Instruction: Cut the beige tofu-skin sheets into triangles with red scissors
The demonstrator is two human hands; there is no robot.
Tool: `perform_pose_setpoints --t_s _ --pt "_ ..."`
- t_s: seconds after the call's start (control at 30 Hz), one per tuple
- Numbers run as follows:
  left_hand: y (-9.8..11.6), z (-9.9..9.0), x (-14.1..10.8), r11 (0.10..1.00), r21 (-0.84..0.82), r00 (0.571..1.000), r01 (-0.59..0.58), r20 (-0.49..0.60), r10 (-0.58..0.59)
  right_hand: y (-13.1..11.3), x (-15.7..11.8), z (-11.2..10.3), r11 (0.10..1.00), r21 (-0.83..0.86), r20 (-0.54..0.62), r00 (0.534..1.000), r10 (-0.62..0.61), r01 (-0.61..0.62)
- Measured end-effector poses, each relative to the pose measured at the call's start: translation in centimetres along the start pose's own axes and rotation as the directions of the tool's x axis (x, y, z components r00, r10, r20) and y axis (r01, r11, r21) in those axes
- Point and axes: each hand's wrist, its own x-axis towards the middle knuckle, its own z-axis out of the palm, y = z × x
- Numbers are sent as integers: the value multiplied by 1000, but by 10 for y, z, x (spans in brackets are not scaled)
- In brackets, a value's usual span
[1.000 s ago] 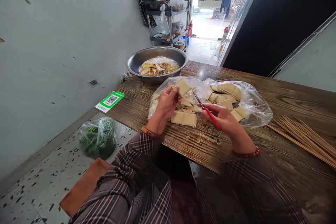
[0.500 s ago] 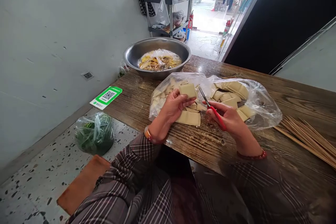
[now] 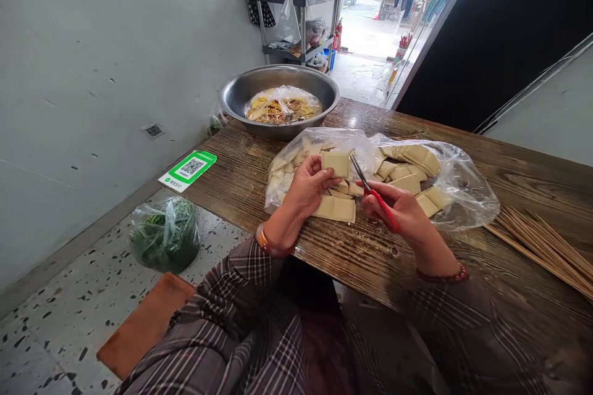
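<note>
My left hand is closed on a flat, beige square of what looks like dried tofu, held upright. In my right hand is a pair of red-handled scissors, its metal blades pointing up and left near the square's right edge. Whether the blades touch the square I cannot tell. Below my hands a longer beige strip lies on the wood. More beige pieces sit in a clear plastic bag behind my left hand and in another clear bag behind my right.
The wooden table carries a steel basin with a bagged yellowish content at the back, a green QR card at its left edge and thin wooden sticks at right. A bag of greens and a brown stool are lower left.
My left hand has shifted slightly right with the beige square. The scissors are in nearly the same place, with the square's edge now closer to their blades.
</note>
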Motion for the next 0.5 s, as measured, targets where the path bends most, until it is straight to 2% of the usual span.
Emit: perform_pose_setpoints --t_s 0.23,0.5 --pt "0 -1 -1 1000 -13 999 -16 29 17 0 0 -1 982 -160 -61 992 -111 100" --pt "2 -2 0 981 98 985 -168 -29 172 2 0 -1 985 -157 -57 995 -81 72"
